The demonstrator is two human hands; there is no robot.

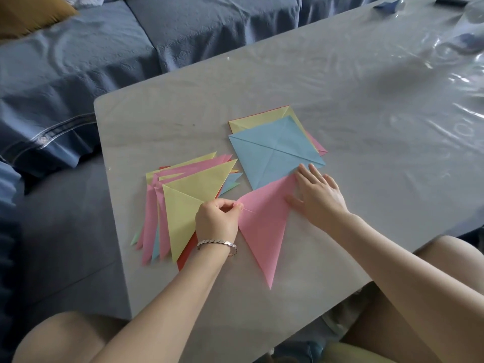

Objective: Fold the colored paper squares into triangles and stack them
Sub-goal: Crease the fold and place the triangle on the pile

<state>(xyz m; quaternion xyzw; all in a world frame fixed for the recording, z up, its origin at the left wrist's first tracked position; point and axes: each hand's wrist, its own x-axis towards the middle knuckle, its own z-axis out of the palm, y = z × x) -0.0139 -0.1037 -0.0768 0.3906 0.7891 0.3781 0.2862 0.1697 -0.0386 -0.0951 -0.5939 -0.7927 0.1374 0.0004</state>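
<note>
A pink paper triangle (264,226) lies flat on the grey table (340,106) in front of me. My left hand (216,221) pinches its left corner between thumb and fingertips. My right hand (317,195) presses flat on its upper right corner, fingers straight. To the left lies a fanned stack of folded triangles (188,205), yellow on top, with pink, blue and red beneath. Behind the pink triangle sits a pile of unfolded squares (275,148), a creased light blue one on top, with yellow, pink and red edges showing under it.
Clear plastic film (432,82) covers the table's right part. A blue-covered sofa (78,61) runs along the far and left sides. Small dark objects (387,6) lie at the table's far end. My knees show below the near table edge.
</note>
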